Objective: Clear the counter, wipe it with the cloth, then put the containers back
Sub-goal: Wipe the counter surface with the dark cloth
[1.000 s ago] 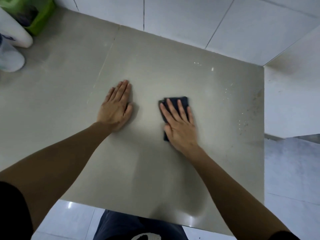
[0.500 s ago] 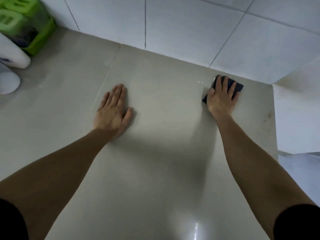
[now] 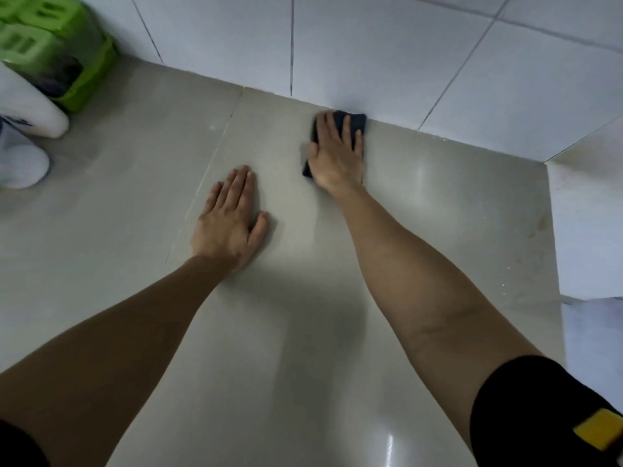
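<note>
Pressing flat with spread fingers, the right hand (image 3: pixel 337 153) holds the dark cloth (image 3: pixel 355 124) against the far wall (image 3: pixel 387 62); the left hand (image 3: pixel 232 220) is laid open and empty on the counter (image 3: pixel 337 332). The containers (image 3: pixel 30 106) are kept far left. The corner could be missed if the cloth bunches there.

Dark navy cloth (image 3: pixel 354 124). Plain grey-beige counter (image 3: pixel 421 203), pale seam line (image 3: pixel 202 193) down its left part. White wall tiles (image 3: pixel 387 55) with dark grout lines. Bright green basket (image 3: pixel 43 45), lighter green on top. White containers (image 3: pixel 30 109) at left. Black sleeve (image 3: pixel 526 406) with yellow patch (image 3: pixel 600 429).
</note>
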The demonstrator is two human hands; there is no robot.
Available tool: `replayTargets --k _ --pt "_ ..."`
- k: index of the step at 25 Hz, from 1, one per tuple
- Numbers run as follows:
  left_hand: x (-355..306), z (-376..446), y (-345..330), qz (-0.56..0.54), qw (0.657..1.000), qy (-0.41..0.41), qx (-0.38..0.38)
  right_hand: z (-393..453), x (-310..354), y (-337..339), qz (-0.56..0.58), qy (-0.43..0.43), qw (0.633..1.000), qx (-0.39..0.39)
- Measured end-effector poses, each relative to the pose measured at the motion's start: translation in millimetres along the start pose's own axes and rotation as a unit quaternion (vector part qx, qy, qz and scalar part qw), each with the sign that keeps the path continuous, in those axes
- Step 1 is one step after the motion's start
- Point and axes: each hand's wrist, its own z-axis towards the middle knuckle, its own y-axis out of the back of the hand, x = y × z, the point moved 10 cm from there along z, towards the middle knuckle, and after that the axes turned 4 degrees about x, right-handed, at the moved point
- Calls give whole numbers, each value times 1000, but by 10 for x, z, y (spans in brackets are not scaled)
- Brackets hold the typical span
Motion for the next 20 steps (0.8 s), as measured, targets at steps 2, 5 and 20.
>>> replayTargets --k 2,5,20 --pt "0 5 7 0 1000 -7 5 -170 317 -125 -33 80 996 20" --pt "-3 -4 26 0 1000 -12 18 -753 515 -303 -66 146 987 24" --pt "11 23 -40 15 999 -6 40 -343 82 -185 -55 -3 998 27"
